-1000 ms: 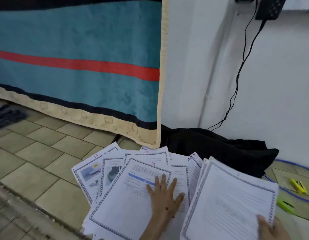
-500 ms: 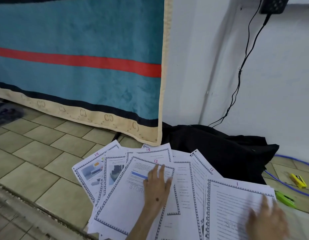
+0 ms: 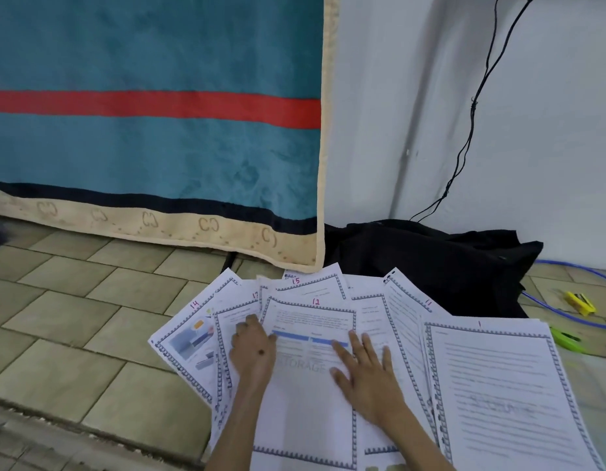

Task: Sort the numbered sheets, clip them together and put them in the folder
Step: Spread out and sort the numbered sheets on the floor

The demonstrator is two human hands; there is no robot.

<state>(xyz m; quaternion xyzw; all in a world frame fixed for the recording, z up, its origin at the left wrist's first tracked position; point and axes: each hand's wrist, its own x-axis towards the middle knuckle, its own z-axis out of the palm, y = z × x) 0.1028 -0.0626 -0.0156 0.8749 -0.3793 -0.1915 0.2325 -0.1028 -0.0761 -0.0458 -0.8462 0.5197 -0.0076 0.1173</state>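
Numbered white sheets lie fanned out on the tiled floor. Sheet 12 is on top in the middle, with sheet 14 and sheet 13 to its left. Sheet 15 lies behind it and sheet 11 to its right. A separate pile topped by sheet 1 sits at the right. My left hand rests at sheet 12's left edge, fingers bent down onto the paper. My right hand lies flat with spread fingers on sheet 12's right side. No folder is visible.
A teal blanket with a red stripe hangs behind the sheets. A black bag lies against the white wall, a black cable dangling above it. A yellow object, a green object and a blue cable lie at the right.
My right hand set the pile topped by sheet 1 down at the right and moved onto sheet 12. My left hand slid from sheet 12's middle to its left edge.
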